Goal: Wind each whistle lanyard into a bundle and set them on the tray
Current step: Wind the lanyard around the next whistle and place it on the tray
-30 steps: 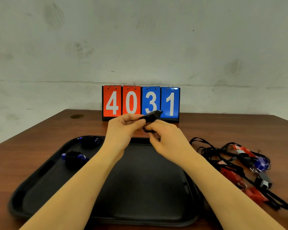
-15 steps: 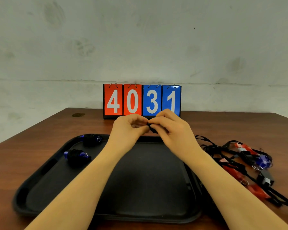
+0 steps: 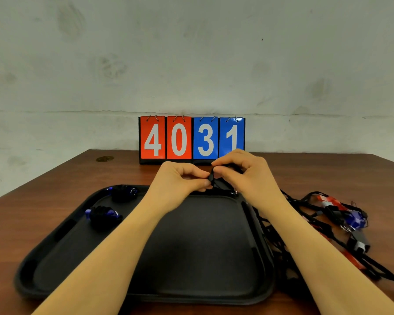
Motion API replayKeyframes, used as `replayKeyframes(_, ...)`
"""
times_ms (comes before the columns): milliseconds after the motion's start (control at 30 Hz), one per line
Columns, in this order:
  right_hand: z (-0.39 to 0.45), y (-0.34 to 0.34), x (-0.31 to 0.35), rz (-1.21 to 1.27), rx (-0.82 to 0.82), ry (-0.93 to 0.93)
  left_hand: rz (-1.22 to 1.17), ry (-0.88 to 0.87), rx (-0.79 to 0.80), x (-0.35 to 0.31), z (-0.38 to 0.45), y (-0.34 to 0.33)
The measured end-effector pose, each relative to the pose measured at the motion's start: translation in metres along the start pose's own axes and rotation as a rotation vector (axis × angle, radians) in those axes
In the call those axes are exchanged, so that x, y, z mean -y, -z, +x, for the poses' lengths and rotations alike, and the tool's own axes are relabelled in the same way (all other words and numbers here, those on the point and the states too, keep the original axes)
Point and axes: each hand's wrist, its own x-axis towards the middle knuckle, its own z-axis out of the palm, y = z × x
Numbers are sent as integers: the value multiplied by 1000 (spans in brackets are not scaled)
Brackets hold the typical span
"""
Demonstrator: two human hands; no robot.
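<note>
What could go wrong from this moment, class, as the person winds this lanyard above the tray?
1. The black lanyard is pinched only at fingertips between the left hand and right hand; the coil may spring loose.
2. The unwound pile lies tangled beside the tray; pulling one could drag others.
3. The two finished bundles sit near the rim, so a nudge might roll them.

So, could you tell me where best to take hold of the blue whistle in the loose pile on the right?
Grip the blue whistle by its chunky body, coming from above: it lies on top of the tangled pile, right of the tray, with its upper side clear. The thin black cords are crossed, so pulling one would likely drag the rest.
</note>
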Motion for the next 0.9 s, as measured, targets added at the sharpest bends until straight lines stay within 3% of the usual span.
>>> replayKeyframes(233,0,7,5,361,-41,-220,-195,-1,-29,-6,-2,2)
replayKeyframes(333,0,6,3,324,-57,-230,-414,25,-86,-8,-1,1)
replayKeyframes(467,-4,-5,3,186,38,-157,-588,66,-160,-6,2,2)
replayKeyframes(733,-6,-14,7,17,76,-97,-438,103,-311,1,7,3)
replayKeyframes(900,-7,-14,18,112,150,-125,-246,99,-350,2,8,3)
